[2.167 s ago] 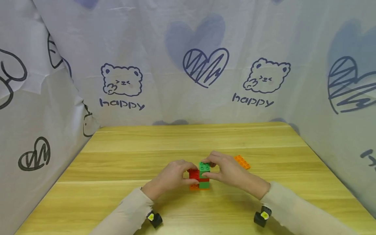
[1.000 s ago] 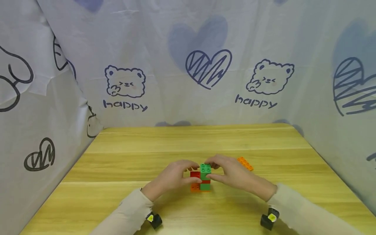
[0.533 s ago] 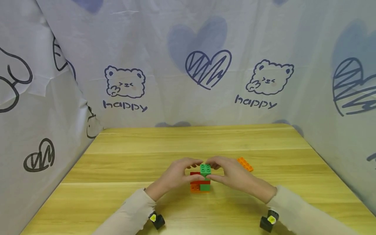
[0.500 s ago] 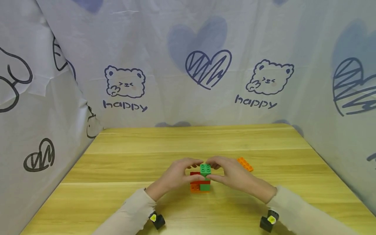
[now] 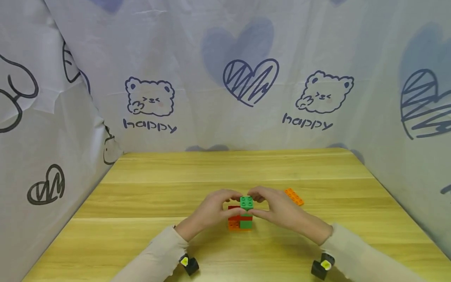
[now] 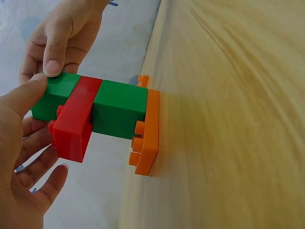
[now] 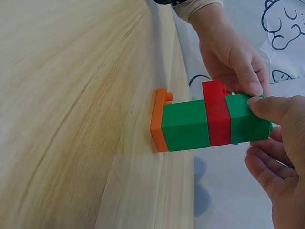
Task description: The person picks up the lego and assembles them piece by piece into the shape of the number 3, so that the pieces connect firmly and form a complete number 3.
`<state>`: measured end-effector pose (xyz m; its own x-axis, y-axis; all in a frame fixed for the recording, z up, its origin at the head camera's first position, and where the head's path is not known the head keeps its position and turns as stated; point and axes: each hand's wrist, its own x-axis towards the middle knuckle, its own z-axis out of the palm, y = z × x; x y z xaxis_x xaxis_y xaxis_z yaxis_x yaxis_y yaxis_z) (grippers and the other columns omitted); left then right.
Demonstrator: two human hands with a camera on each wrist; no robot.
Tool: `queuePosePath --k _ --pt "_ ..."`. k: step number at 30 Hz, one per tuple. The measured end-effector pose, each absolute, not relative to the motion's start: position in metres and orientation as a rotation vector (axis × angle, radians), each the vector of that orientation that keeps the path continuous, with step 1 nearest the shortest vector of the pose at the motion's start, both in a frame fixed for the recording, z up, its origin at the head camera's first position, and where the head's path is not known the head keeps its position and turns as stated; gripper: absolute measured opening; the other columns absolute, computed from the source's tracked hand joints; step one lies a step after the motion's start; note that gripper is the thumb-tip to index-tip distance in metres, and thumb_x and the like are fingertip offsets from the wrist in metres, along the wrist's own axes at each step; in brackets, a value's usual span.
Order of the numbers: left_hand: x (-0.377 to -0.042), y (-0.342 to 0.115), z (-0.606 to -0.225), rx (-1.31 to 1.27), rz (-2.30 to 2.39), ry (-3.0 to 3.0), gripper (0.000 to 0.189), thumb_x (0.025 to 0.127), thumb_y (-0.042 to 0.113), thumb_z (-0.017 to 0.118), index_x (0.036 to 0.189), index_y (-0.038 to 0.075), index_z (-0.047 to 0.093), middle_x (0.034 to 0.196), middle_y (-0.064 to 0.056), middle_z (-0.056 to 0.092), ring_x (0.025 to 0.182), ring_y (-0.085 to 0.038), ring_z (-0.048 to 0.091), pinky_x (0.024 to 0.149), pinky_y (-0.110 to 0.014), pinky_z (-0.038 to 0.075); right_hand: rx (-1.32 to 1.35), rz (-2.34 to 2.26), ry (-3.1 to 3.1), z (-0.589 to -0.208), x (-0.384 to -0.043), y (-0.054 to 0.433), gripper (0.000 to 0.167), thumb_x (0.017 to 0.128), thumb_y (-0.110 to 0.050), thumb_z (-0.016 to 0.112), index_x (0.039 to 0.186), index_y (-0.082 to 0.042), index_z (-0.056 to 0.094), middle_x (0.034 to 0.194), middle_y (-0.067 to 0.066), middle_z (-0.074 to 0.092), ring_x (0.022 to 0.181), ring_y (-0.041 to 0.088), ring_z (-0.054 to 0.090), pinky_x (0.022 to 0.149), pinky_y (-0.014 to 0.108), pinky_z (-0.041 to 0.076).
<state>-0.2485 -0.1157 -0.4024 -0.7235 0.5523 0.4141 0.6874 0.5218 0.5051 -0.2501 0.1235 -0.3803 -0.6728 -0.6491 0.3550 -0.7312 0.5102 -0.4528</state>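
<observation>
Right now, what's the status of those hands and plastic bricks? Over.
Left hand, right hand: both pinching square green plastic top brick. Stack: upright on orange studded plastic base plate. Loose orange studded plastic plate: beyond right hand, seemingly not blocking.

The right hand point(image 7: 288, 183) and left hand point(image 7: 233, 55) were at the top of a block stack point(image 7: 209, 121).
An orange plate point(image 7: 158, 125) lay against the wooden table point(image 7: 86, 105); a lower green block point(image 7: 186, 126), a red block point(image 7: 218, 117) and an upper green block point(image 7: 244, 123) rose from it in order. The right hand pinched the upper green block between thumb and fingers, the left hand's thumb touching it just beside. A patterned cloth point(image 7: 226, 191) showed behind.
</observation>
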Motion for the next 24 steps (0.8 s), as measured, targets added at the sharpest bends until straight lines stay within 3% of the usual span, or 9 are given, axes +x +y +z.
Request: queuePosePath --k 9,19,24 --pt "-0.250 -0.114 -0.404 -1.074 -0.993 -2.539 0.036 0.090 0.035 0.071 0.118 0.012 0.069 0.109 0.002 0.069 0.097 -0.017 0.062 0.082 -0.033 0.053 1.188 0.867 -2.617 -0.379 -0.249 0.125 0.047 0.089 -0.033 0.073 0.125 -0.005 0.061 0.115 0.002 0.066 0.097 0.021 0.065 0.084 0.039 0.054" --pt "-0.248 -0.113 -0.404 -1.040 -1.027 -2.575 0.039 0.089 0.034 0.073 0.118 0.009 0.066 0.103 0.001 0.068 0.094 -0.017 0.064 0.081 -0.030 0.053 0.982 0.812 -2.665 -0.370 -0.250 0.143 0.054 0.092 -0.052 0.063 0.127 -0.012 0.062 0.120 0.001 0.066 0.105 0.020 0.062 0.088 0.042 0.052" --pt "-0.248 -0.113 -0.405 -1.027 -1.028 -2.604 0.043 0.089 0.036 0.072 0.121 0.008 0.066 0.105 0.000 0.068 0.096 -0.019 0.064 0.082 -0.032 0.053 0.888 0.762 -2.690 -0.371 -0.255 0.158 0.055 0.093 -0.053 0.060 0.129 -0.011 0.061 0.126 0.004 0.062 0.109 0.025 0.060 0.089 0.046 0.051"
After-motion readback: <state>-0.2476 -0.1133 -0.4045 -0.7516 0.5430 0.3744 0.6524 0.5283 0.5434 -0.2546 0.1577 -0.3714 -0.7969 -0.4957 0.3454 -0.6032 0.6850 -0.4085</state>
